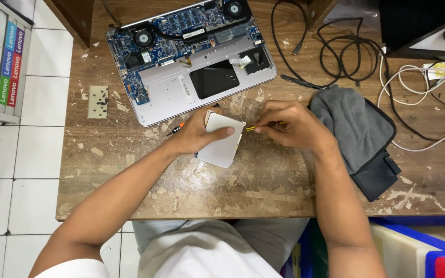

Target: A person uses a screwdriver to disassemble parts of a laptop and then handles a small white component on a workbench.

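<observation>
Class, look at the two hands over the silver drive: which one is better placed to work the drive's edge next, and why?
Probably the right hand: it already holds the thin yellow tool, its tip at the silver drive edge. The left hand is busy steadying the drive on the table.

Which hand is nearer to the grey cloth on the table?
Right. The right hand lies just beside the grey cloth, at its left edge; the left hand is farther left, holding the silver drive.

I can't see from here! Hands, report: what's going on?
Left hand holds silver flat drive. Right hand pinches yellow screwdriver at its edge. Opened laptop behind, grey cloth right.
</observation>
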